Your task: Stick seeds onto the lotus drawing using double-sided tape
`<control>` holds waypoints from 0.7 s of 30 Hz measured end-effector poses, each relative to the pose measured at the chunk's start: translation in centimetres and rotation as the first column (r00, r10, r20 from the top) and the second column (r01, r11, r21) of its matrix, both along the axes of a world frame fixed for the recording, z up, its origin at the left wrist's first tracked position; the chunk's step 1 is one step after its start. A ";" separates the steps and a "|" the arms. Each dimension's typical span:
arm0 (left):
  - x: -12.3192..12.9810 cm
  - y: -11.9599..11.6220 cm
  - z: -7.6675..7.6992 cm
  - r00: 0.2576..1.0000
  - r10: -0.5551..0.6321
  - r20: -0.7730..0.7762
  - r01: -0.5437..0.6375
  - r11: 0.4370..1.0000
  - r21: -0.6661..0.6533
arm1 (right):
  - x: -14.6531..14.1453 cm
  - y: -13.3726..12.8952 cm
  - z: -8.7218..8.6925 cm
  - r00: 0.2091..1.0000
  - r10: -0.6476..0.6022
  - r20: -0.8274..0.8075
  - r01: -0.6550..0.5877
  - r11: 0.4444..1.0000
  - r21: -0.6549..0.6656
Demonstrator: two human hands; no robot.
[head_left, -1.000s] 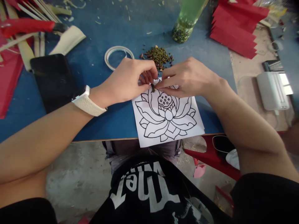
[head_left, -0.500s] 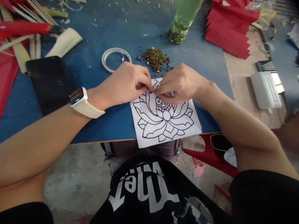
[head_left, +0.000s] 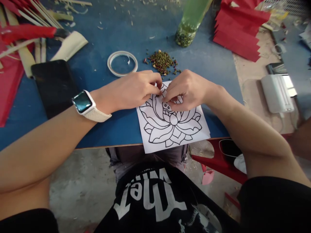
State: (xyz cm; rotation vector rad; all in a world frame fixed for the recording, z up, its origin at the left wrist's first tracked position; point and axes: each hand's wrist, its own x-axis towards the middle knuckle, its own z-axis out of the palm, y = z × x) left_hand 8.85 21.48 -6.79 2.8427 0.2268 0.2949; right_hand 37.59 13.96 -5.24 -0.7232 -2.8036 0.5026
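Observation:
A white sheet of paper (head_left: 155, 142) printed with a black lotus outline lies at the table's front edge, its lower part sticking out past it. Over the upper left of the drawing, my left hand (head_left: 143, 87) has its fingers curled and the tips pinched together. My right hand (head_left: 186, 90) is closed in a pinch just right of it, above the seed pod of the lotus. Whatever is between the fingertips is too small or hidden to name. Just beyond the paper is a pile of small green and reddish beans (head_left: 162, 61). A roll of white tape (head_left: 109, 66) lies beyond my left hand.
A black phone (head_left: 54, 85) rests on the blue table (head_left: 97, 136) at left, near wood strips and a red-handled tool (head_left: 31, 32). A green bottle (head_left: 191, 26) stands at the back, red paper (head_left: 238, 35) right of it. Farther right lies a white power bank (head_left: 277, 94).
The fingertips of my two hands have moved slightly apart. My right hand has shifted a little down toward me, and my left wrist has turned so the watch screen shows lit.

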 end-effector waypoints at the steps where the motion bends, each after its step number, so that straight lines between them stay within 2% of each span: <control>1: 0.0 0.0 -0.1 1.000 -0.001 0.012 0.001 1.000 -0.010 | 0.0 0.0 0.1 0.998 -0.025 -0.052 0.025 1.000 0.006; 3: 0.0 0.0 -0.3 0.999 -0.008 0.046 0.010 0.999 -0.039 | 0.0 0.1 0.1 0.991 -0.046 -0.122 0.046 0.999 0.003; 8: -0.3 0.3 -0.2 0.997 -0.015 0.074 0.019 0.998 -0.060 | 0.1 0.3 0.0 0.987 -0.081 -0.136 0.068 0.993 -0.098; 13: -0.1 -0.1 -0.1 0.997 0.020 0.069 -0.013 0.994 -0.105 | 0.8 0.7 -0.2 0.967 -0.195 -0.162 0.160 0.966 -0.203; 16: 0.4 -1.0 -0.4 0.992 0.091 0.084 -0.083 0.991 -0.103 | 1.6 1.4 -0.5 0.896 -0.311 -0.317 0.213 0.927 -0.307; 18: 0.8 -1.7 -0.5 0.986 0.135 0.096 -0.125 0.987 -0.096 | 2.0 2.1 -0.9 0.825 -0.413 -0.387 0.251 0.880 -0.404; 21: 1.3 -2.5 -0.3 0.982 0.167 0.083 -0.160 0.983 -0.088 | 2.2 3.0 -1.6 0.772 -0.467 -0.432 0.224 0.835 -0.502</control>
